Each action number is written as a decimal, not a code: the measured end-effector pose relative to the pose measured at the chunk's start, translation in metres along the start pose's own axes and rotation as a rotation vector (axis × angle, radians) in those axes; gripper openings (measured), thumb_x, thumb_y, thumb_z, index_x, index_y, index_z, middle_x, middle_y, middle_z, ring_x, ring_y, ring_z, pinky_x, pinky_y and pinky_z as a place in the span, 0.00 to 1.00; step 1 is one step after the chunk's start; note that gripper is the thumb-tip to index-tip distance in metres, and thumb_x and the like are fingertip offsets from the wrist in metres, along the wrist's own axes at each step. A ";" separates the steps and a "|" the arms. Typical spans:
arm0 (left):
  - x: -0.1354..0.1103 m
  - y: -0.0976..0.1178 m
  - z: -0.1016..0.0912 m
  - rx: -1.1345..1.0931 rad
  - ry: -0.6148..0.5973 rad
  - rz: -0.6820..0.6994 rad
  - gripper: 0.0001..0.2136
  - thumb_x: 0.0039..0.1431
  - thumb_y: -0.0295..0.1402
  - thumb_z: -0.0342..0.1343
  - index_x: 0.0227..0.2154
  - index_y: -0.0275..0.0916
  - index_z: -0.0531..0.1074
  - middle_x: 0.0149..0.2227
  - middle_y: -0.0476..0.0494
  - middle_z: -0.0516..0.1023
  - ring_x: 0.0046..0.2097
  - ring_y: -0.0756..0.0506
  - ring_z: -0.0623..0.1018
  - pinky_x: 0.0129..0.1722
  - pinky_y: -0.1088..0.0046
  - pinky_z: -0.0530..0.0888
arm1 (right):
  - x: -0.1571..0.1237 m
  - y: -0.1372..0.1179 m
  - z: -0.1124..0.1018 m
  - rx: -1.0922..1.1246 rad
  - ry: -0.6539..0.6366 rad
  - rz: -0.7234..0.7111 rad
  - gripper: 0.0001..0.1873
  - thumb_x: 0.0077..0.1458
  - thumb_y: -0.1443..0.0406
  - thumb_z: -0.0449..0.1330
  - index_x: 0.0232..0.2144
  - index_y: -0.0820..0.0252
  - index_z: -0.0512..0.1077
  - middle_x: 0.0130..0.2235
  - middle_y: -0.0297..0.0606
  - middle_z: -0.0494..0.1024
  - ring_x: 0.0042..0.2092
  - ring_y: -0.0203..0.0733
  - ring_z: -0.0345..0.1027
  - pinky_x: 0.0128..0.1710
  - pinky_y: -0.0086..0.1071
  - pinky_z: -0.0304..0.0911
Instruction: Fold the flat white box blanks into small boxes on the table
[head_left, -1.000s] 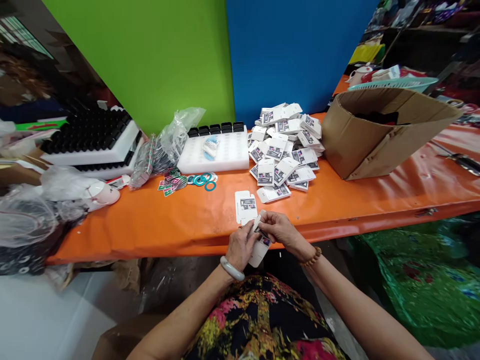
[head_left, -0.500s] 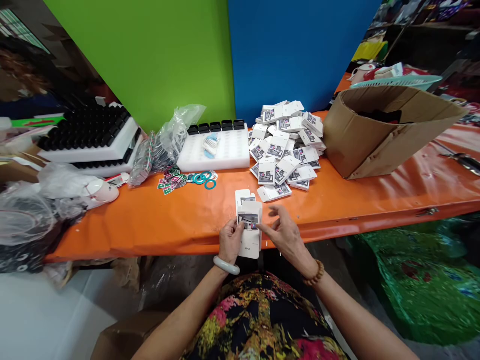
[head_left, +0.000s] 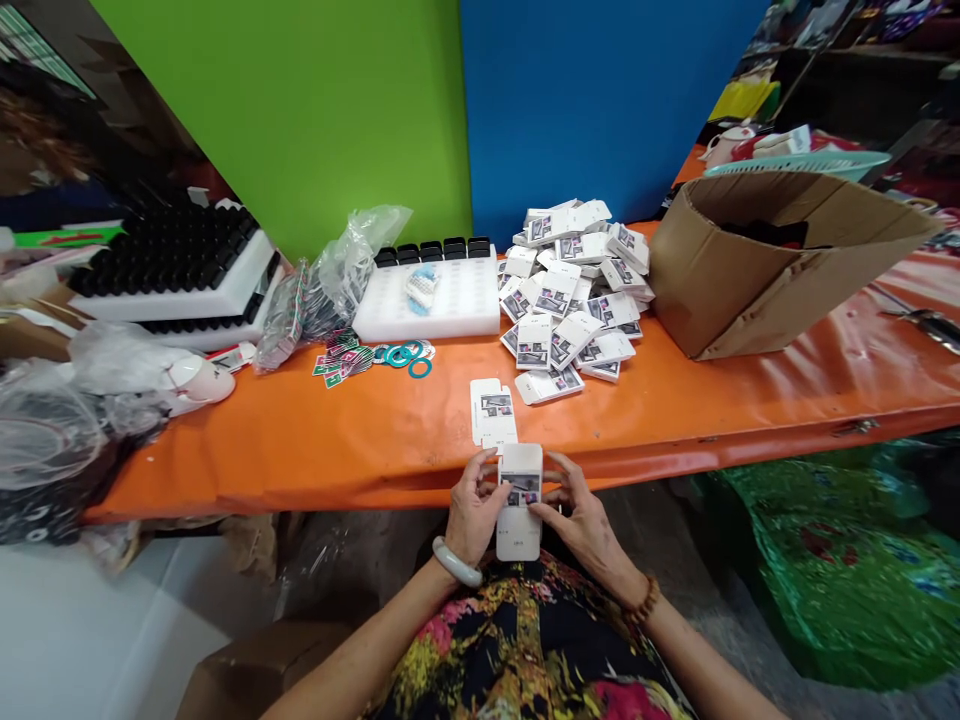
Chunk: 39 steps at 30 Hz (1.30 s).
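Note:
Just in front of the orange table's (head_left: 337, 440) near edge, both hands hold one small white printed carton (head_left: 520, 500) upright and facing me. My left hand (head_left: 474, 508) grips its left side, fingers curled round it. My right hand (head_left: 579, 515) pinches its right side. A second flat white carton (head_left: 493, 412) lies on the table just beyond the hands. Farther back sits a heap of the same white cartons (head_left: 574, 290).
A white foam tray (head_left: 427, 298) with black parts, teal rings (head_left: 409, 357) and coloured stickers (head_left: 337, 358) lie at the centre left. Stacked trays of black parts (head_left: 172, 275) and plastic bags (head_left: 90, 400) fill the left. An open cardboard box (head_left: 772, 255) stands at the right.
The hands have drawn the carton back off the table toward my lap, and my right hand, spread open half a second ago, has closed on its right side.

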<state>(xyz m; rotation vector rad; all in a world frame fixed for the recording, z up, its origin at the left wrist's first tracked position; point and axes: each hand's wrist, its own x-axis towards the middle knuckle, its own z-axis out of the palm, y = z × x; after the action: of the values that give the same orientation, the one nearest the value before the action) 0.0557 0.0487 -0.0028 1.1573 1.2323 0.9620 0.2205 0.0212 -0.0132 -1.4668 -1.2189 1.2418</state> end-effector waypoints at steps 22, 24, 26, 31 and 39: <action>0.002 0.005 0.002 0.080 -0.203 -0.049 0.16 0.47 0.30 0.58 0.42 0.37 0.69 0.29 0.50 0.73 0.28 0.51 0.72 0.31 0.76 0.69 | -0.005 -0.003 0.000 0.315 0.004 0.104 0.23 0.40 0.53 0.67 0.38 0.55 0.68 0.28 0.32 0.72 0.30 0.39 0.67 0.32 0.32 0.65; 0.004 0.005 0.002 0.110 -0.258 -0.066 0.10 0.48 0.31 0.58 0.35 0.36 0.72 0.26 0.49 0.73 0.27 0.51 0.72 0.30 0.75 0.69 | -0.003 -0.004 -0.003 0.262 -0.081 0.118 0.17 0.42 0.53 0.66 0.32 0.57 0.70 0.27 0.33 0.73 0.29 0.38 0.67 0.31 0.32 0.64; 0.003 0.005 0.001 0.185 -0.257 -0.051 0.06 0.48 0.33 0.58 0.27 0.35 0.73 0.25 0.48 0.74 0.28 0.50 0.71 0.30 0.75 0.68 | -0.005 -0.004 -0.007 0.159 -0.098 0.081 0.14 0.45 0.54 0.63 0.25 0.58 0.71 0.27 0.35 0.73 0.30 0.40 0.67 0.32 0.33 0.64; -0.009 0.003 0.001 0.289 -0.201 0.025 0.08 0.51 0.36 0.58 0.23 0.37 0.75 0.25 0.47 0.74 0.29 0.49 0.72 0.32 0.74 0.68 | -0.018 -0.002 -0.010 -0.015 -0.113 -0.084 0.10 0.53 0.58 0.59 0.27 0.56 0.76 0.30 0.38 0.76 0.34 0.43 0.69 0.37 0.34 0.63; -0.007 0.003 0.008 0.115 -0.149 -0.170 0.08 0.46 0.36 0.60 0.26 0.34 0.74 0.23 0.48 0.74 0.26 0.50 0.70 0.28 0.75 0.67 | -0.017 -0.008 -0.007 0.192 -0.065 0.141 0.13 0.45 0.55 0.65 0.27 0.59 0.74 0.28 0.36 0.74 0.30 0.40 0.66 0.31 0.32 0.62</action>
<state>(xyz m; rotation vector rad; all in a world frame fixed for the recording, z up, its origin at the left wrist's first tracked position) 0.0629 0.0413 0.0015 1.1716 1.2558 0.6735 0.2259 0.0059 -0.0013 -1.3987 -1.0210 1.4687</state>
